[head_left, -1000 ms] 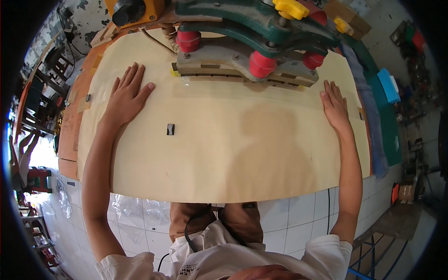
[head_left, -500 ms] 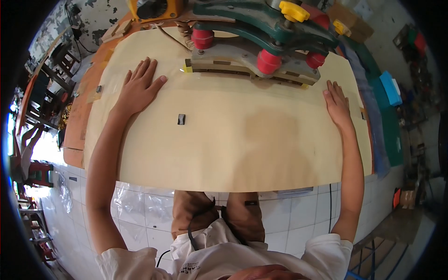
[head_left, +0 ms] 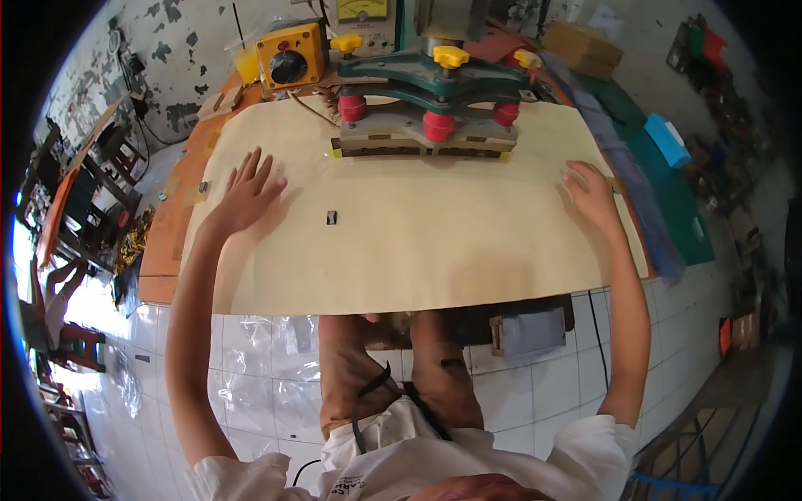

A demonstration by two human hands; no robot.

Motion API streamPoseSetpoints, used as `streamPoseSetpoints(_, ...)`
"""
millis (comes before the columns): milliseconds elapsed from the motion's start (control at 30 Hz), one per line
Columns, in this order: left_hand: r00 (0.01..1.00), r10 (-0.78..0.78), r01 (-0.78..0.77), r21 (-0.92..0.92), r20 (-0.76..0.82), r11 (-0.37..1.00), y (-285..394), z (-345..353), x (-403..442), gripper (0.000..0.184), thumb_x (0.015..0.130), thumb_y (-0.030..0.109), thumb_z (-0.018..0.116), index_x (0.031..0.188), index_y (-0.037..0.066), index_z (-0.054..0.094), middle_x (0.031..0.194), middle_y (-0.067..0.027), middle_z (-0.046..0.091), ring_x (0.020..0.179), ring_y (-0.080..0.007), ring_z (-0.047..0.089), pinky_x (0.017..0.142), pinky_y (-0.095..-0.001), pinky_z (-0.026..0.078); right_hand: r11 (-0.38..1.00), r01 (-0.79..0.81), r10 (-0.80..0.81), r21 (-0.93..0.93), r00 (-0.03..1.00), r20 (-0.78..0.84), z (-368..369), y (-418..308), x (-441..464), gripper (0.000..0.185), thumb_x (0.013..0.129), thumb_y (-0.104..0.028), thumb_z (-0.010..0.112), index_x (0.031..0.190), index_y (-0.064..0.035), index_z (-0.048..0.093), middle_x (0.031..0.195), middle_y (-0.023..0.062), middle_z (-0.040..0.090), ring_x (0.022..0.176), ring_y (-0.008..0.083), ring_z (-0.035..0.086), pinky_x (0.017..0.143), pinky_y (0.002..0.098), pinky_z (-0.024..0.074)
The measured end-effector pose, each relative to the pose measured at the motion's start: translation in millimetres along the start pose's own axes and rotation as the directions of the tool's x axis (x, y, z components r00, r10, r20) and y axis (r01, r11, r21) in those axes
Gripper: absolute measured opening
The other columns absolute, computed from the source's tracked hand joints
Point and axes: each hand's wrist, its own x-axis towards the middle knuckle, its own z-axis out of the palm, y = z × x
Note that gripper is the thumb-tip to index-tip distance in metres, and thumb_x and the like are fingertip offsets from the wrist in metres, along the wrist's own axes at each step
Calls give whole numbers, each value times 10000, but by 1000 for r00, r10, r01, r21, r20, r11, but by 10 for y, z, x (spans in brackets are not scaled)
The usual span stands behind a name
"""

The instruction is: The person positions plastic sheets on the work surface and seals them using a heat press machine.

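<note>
A large cream-coloured sheet (head_left: 401,250) covers the worktable in front of me. At its left part, my left hand (head_left: 249,199) is open with its fingers spread, a shadow beside it on the sheet. Near the sheet's right edge, my right hand (head_left: 593,194) has its fingers bent loosely inward and the thumb apart; it holds nothing. A small dark rectangular piece (head_left: 332,218) lies on the sheet to the right of my left hand. Between and beyond my hands, a green press head (head_left: 434,79) with red knobs stands over a long metal block (head_left: 418,144) at the sheet's far side.
A yellow control box (head_left: 291,57) with a black dial is at the back left. Blue plastic film (head_left: 622,175) and a green mat (head_left: 681,217) flank the sheet on the right, with a blue box (head_left: 667,140) on the mat. A cardboard box (head_left: 582,48) sits behind.
My view has tilted up, showing more of the press and back wall. My right hand's fingers, straight on the sheet before, now bend inward. The left hand's fingers have spread and its shadow has widened.
</note>
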Motion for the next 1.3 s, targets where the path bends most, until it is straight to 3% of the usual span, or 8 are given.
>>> streamPoseSetpoints(67,1000,31,-31,21,2,999,38,-75,-332,657,986,479,357,1482,55,281,1576,-171,114,1469,-285,59,1179,-414,50,996,57,-51,65,995,-90,-77,-24,-288,347,923,-266,604,1152,-6,631,1147,160,631,1067,256,607,910,322,460)
streamPoseSetpoints(133,996,38,-42,-41,-83,998,21,-83,-635,596,987,418,408,1454,53,348,1562,-172,177,1458,-300,122,1174,-422,91,938,-81,177,336,947,-268,-110,-63,-537,243,897,-204,629,883,38,638,718,58,598,680,138,554,661,289,447)
streamPoseSetpoints(233,972,4,-52,-200,-234,978,-186,27,-916,543,979,373,458,1416,54,414,1536,-172,253,1432,-326,201,1160,-433,156,879,-102,294,467,886,-359,-107,38,-767,291,919,-228,610,773,23,604,592,8,472,587,72,405,556,260,349)
streamPoseSetpoints(367,930,-73,-73,-376,-360,924,-240,79,-1149,464,970,298,481,1355,39,473,1508,-173,301,1394,-351,278,1127,-421,252,769,-143,413,623,855,-313,-90,129,-899,332,943,-261,592,717,-18,577,568,-24,422,533,48,354,490,244,294)
streamPoseSetpoints(433,915,-87,-73,-374,-393,925,-277,153,-1190,459,970,293,477,1350,37,475,1504,-176,306,1390,-351,285,1124,-418,258,529,-116,519,841,828,-212,-145,73,-916,346,955,-297,582,701,-63,561,555,-56,398,489,20,321,441,207,247)
streamPoseSetpoints(533,895,-114,-67,-383,-431,921,-243,158,-1202,455,969,290,470,1345,34,477,1493,-183,317,1383,-352,297,1118,-416,268,480,-97,540,872,816,-207,-133,103,-915,337,951,-308,594,701,-86,550,548,-67,389,454,12,310,414,187,221)
streamPoseSetpoints(1000,883,-129,-124,-491,-451,862,-265,164,-1199,461,989,329,395,1340,43,482,1466,-178,373,1398,-310,289,1128,-404,233,452,-67,532,890,821,-208,-83,171,-948,292,944,-274,611,732,-76,585,568,-65,408,475,11,329,424,175,247)
streamPoseSetpoints(1300,853,-278,-179,-749,-441,637,-528,273,-1180,262,978,282,436,1049,42,511,1241,-95,504,1201,-209,425,1061,-329,262,415,-34,567,909,791,-229,-81,199,-946,247,937,-246,621,773,-63,597,575,-54,418,478,14,352,419,180,260)
